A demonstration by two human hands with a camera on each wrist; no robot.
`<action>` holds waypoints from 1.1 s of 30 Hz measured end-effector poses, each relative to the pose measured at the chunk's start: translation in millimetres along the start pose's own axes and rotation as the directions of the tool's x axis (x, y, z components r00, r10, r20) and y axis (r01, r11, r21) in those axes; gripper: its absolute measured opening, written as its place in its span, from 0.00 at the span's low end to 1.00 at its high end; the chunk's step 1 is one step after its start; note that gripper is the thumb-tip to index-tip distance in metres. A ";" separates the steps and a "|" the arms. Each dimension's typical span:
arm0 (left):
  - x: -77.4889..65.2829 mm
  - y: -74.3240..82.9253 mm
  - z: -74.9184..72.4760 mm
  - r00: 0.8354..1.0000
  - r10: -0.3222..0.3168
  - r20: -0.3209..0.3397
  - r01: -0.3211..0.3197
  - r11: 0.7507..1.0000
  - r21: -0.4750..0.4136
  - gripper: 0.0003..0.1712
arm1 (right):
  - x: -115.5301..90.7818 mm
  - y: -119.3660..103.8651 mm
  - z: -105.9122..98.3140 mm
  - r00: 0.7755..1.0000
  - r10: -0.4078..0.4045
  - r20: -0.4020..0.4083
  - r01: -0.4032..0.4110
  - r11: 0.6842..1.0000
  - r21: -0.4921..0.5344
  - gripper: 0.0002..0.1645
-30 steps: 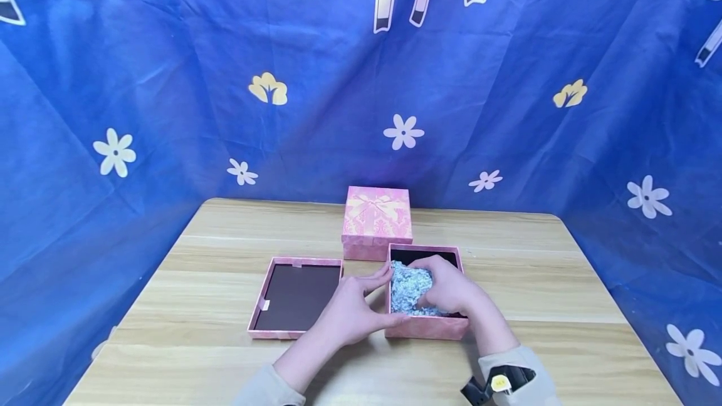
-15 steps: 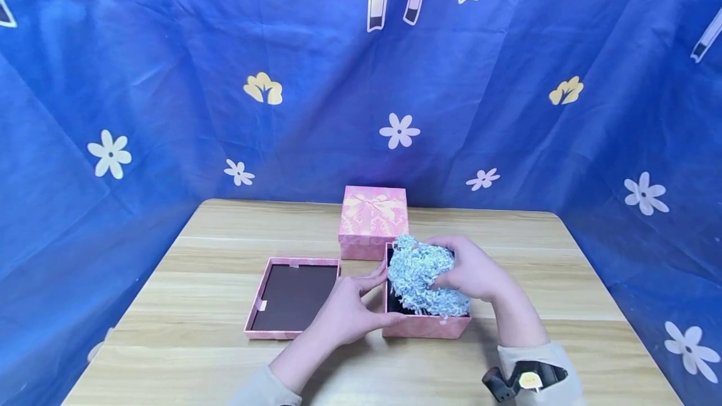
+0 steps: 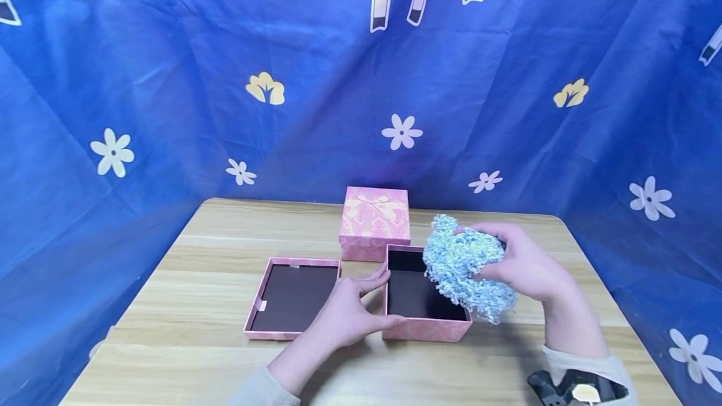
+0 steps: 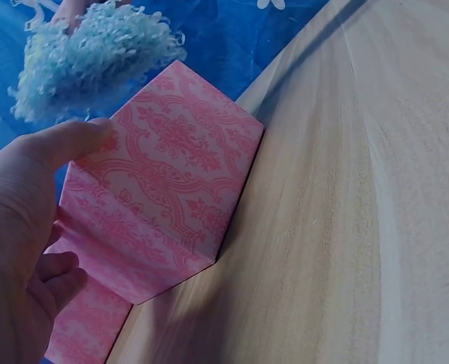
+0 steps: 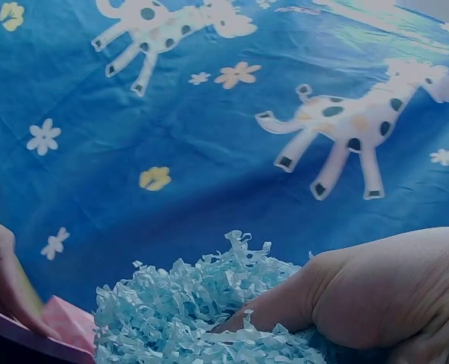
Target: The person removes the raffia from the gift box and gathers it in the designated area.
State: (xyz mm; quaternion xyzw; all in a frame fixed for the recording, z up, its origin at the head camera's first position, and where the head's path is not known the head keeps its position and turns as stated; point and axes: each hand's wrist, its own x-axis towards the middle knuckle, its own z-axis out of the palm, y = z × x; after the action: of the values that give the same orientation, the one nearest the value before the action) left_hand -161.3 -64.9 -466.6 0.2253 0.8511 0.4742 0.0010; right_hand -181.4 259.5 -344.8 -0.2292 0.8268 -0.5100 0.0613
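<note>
My right hand grips a big clump of light-blue shredded paper, held up at the right side of an open pink gift box. In the right wrist view the thumb sinks into the shredded paper. Black lining shows inside the box, with no paper left in it. My left hand holds the box at its left side, thumb at the front wall and fingertips at the left rim. The left wrist view shows that thumb against the pink patterned box wall.
A pink box lid lies inside-up, left of the open box, partly behind my left forearm. Behind stands a closed pink gift box with a bow design. A blue printed curtain rises beyond the wooden table.
My right hand has lifted the shredded paper out of the box and carried it up to the right. The left hand stays at the box's left side.
</note>
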 end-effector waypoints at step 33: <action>-0.4 -1.7 4.0 1.000 -0.024 -0.010 0.024 0.999 -0.039 0.51 | -53.0 133.8 -7.2 0.950 0.263 -0.168 -0.287 0.949 -0.134 0.43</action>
State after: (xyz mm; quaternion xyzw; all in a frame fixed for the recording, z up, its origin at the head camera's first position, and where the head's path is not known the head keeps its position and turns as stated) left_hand -160.7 -62.6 -470.3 0.2127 0.8442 0.4919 0.0067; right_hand -179.1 338.9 -465.1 -0.0773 0.8904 -0.4455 0.0524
